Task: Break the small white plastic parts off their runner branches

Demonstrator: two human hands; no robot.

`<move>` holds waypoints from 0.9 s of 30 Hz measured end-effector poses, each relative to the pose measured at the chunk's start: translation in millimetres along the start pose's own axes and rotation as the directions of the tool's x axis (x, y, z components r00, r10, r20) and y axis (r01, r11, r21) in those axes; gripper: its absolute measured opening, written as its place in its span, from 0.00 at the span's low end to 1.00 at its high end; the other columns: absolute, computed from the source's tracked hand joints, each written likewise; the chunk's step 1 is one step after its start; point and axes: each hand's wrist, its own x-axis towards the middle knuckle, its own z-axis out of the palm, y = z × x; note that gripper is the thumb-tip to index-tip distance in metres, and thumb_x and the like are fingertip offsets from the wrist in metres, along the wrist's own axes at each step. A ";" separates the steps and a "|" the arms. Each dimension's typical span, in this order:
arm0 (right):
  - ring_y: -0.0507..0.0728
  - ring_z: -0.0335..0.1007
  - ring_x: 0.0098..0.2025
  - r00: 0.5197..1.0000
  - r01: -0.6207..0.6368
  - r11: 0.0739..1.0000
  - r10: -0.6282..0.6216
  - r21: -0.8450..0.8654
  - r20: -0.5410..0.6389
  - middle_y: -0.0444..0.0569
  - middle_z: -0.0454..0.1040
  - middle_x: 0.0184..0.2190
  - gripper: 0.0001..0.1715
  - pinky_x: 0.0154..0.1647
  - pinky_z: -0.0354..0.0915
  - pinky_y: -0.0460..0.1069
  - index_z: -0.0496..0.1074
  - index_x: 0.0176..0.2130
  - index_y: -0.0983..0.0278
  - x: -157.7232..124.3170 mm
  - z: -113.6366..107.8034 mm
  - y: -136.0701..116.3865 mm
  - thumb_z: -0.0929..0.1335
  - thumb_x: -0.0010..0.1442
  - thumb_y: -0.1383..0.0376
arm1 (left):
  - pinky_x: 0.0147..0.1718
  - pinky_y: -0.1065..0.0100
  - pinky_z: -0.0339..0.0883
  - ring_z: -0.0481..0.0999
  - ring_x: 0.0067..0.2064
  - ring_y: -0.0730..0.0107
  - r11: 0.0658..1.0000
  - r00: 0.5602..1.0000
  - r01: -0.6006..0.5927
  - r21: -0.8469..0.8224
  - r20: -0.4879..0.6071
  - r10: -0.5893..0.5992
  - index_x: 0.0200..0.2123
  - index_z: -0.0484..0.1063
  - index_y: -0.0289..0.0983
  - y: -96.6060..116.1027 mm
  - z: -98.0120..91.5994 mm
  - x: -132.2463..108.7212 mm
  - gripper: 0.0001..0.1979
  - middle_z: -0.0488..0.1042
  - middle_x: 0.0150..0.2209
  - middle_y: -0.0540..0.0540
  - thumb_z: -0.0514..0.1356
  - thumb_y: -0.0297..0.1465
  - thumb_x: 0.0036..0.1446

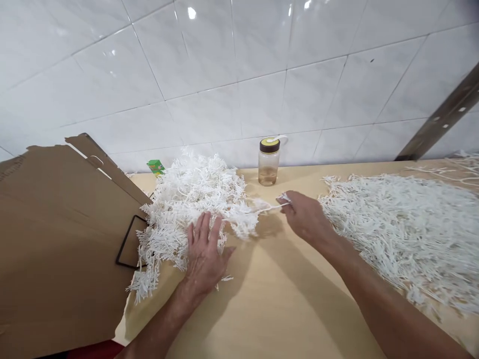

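Observation:
A heap of white, branching plastic-looking sprigs stands on the table at centre left. My left hand rests against the near side of this heap, its fingers stretched out over the sprigs. In the middle, my right hand pinches the thin stem of one white sprig. That stem runs left from my fingertips toward a feathery tuft at the heap's right edge. Whether the tuft is still tangled with the heap I cannot tell.
A wide spread of white sprigs covers the right side. Behind my hands stands a bottle with a dark lid, near the tiled wall. A large cardboard box blocks the left, beside a black wire frame and a small green box.

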 end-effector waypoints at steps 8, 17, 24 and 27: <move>0.55 0.55 0.22 0.990 -0.077 0.996 0.071 -0.047 -0.122 0.46 0.63 0.19 0.19 0.27 0.50 0.50 0.52 0.24 0.59 -0.7 -57.7 -16.3 0.60 0.64 0.58 | 0.54 0.52 0.64 0.69 0.57 0.52 0.997 0.977 0.073 -0.003 -0.201 -0.072 0.59 0.66 0.35 -37.3 -8.5 24.5 0.21 0.73 0.52 0.35 0.55 0.29 0.63; 0.56 0.69 0.29 0.906 -0.064 0.920 -0.110 0.387 0.409 0.45 0.73 0.27 0.15 0.30 0.62 0.50 0.68 0.30 0.60 -9.9 -70.5 -53.3 0.64 0.63 0.54 | 0.46 0.60 0.65 0.72 0.41 0.62 0.996 0.861 0.056 -0.075 -0.501 -0.086 0.46 0.76 0.36 -32.9 -47.0 87.8 0.12 0.76 0.38 0.41 0.57 0.35 0.65; 0.60 0.75 0.40 0.904 -0.305 0.666 -0.023 0.681 0.427 0.50 0.77 0.34 0.19 0.45 0.71 0.56 0.74 0.31 0.62 -1.8 -58.8 -38.7 0.70 0.58 0.49 | 0.42 0.63 0.66 0.71 0.39 0.67 0.986 0.783 0.027 -0.164 -0.610 -0.122 0.42 0.77 0.37 -12.8 -61.4 114.0 0.12 0.74 0.35 0.44 0.56 0.36 0.67; 0.61 0.73 0.46 0.944 -0.260 0.612 0.000 0.747 0.329 0.50 0.77 0.39 0.21 0.46 0.70 0.55 0.74 0.34 0.62 -0.1 -51.6 -38.5 0.69 0.59 0.47 | 0.36 0.65 0.63 0.69 0.34 0.69 0.988 0.771 -0.062 -0.143 -0.636 -0.044 0.41 0.77 0.37 0.4 -60.5 117.8 0.10 0.73 0.31 0.47 0.57 0.35 0.66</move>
